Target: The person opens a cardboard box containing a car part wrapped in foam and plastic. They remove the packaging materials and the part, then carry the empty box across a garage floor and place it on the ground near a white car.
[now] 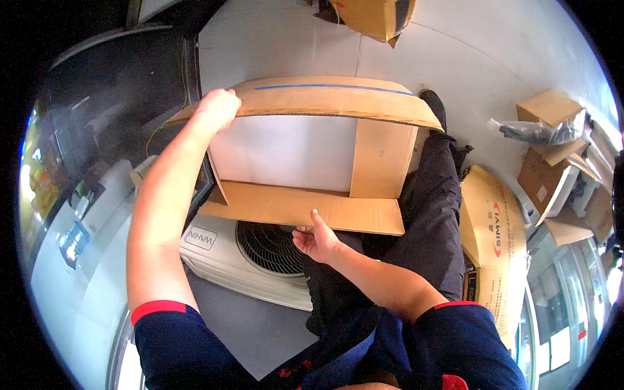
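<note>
A large open cardboard box [305, 208] with a white panel inside is held up in front of me, its opening facing me. My left hand [216, 109] grips the box's upper left flap edge. Underneath, my right hand [316, 239] presses up against the lower flap with its fingers on the cardboard. Below the box lies a white air-conditioner unit [240, 260] with a round black fan grille, partly hidden by the lower flap.
A flattened cardboard carton [494, 240] leans at my right. Several smaller cardboard boxes [552, 156] and a dark item in a plastic bag [536, 132] lie at the far right. Another box [374, 16] sits at the top. Grey floor tiles lie beyond.
</note>
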Demonstrator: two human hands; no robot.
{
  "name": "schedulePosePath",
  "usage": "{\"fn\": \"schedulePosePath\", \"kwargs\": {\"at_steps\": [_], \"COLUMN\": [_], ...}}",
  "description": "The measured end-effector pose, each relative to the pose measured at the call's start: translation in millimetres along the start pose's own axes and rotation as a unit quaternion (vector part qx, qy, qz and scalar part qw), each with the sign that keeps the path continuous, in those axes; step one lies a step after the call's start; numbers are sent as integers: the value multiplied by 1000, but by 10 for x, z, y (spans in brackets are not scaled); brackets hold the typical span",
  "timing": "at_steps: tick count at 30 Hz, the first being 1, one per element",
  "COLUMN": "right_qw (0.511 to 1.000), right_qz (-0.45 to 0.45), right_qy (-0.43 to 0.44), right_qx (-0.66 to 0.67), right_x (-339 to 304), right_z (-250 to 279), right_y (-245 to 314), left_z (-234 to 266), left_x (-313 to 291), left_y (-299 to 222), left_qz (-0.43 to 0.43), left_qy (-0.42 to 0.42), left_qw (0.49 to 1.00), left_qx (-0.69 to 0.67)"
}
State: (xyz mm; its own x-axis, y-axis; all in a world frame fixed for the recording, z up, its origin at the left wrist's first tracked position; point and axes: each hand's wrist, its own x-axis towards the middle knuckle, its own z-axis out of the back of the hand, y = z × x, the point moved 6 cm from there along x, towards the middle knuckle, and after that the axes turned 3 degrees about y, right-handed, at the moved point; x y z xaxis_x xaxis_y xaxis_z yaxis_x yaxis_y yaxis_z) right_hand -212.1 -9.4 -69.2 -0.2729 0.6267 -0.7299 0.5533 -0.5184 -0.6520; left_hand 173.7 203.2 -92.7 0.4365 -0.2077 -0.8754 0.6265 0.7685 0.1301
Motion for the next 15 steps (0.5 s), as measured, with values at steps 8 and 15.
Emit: {"fn": "schedulePosePath", "kwargs": {"at_steps": [8, 15], "right_qw": [996, 983], "right_qz": [67, 77], "right_qy": [-22, -10], "right_qx": [-62, -169], "right_x": [274, -500], "right_z": [146, 244], "right_y": [199, 244], "left_z": [293, 619], "left_x": [131, -274], "left_y": [-163, -295], "left_qz": [16, 9], "left_qy": [-35, -42], "left_qw": [999, 998], "left_qx": [13, 35]}}
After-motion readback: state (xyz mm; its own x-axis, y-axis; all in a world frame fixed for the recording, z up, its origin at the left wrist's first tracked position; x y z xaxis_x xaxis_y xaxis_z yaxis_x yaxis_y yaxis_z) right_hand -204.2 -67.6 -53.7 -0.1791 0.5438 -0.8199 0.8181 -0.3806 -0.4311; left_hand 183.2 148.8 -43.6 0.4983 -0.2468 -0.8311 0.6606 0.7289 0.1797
